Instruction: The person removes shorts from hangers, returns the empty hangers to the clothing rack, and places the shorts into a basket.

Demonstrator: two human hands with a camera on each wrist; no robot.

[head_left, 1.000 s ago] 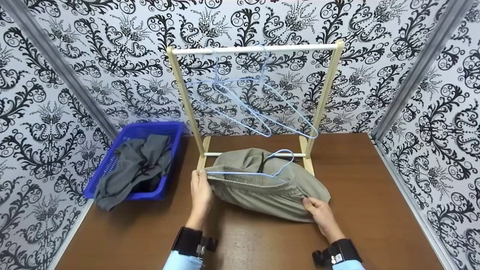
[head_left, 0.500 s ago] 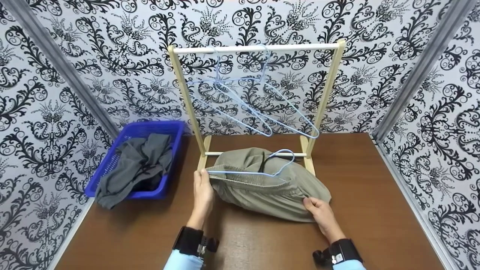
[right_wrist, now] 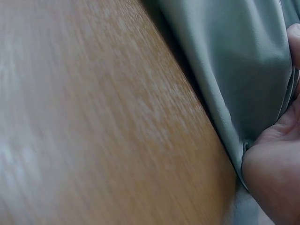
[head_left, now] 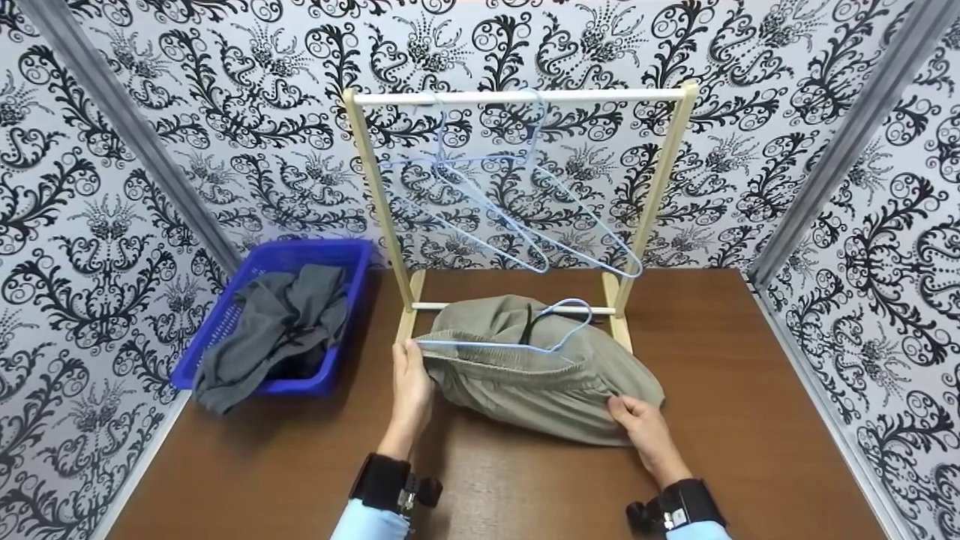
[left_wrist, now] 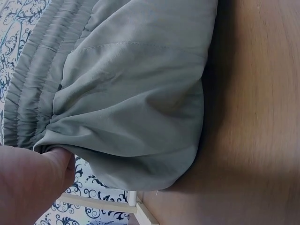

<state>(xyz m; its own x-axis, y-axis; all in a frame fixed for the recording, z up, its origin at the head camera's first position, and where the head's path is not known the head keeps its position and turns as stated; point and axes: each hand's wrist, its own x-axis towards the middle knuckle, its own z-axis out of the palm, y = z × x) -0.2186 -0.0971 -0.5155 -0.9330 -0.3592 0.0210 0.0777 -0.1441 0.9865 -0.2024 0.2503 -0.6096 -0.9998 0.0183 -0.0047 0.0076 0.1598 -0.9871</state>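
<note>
Grey-green pants (head_left: 525, 405) with a gathered elastic waistband (left_wrist: 35, 79) lie bunched on the table, the waist held partly open. A light blue wire hanger (head_left: 480, 345) runs across the waist opening, its hook standing up to the right and its lower part hidden inside the cloth. My left hand (head_left: 411, 386) pinches the waistband at its left end, right by the hanger's end. With thumb and fingers, my right hand (head_left: 641, 427) grips the cloth at the right side, below the waistband. In the right wrist view a fold of the fabric (right_wrist: 239, 61) is tucked into that hand.
Behind the pants stands a wooden rack (head_left: 664, 180) with two blue hangers (head_left: 592, 217) on its white rail (head_left: 487, 97). A blue basket (head_left: 360, 277) at the left holds a dark grey garment (head_left: 277, 322) that spills over its front rim. Patterned walls enclose the brown table (head_left: 750, 420).
Both hands keep their grip on the pants, and the hanger stays in the waist. The whole head view shifts slightly to the right.
</note>
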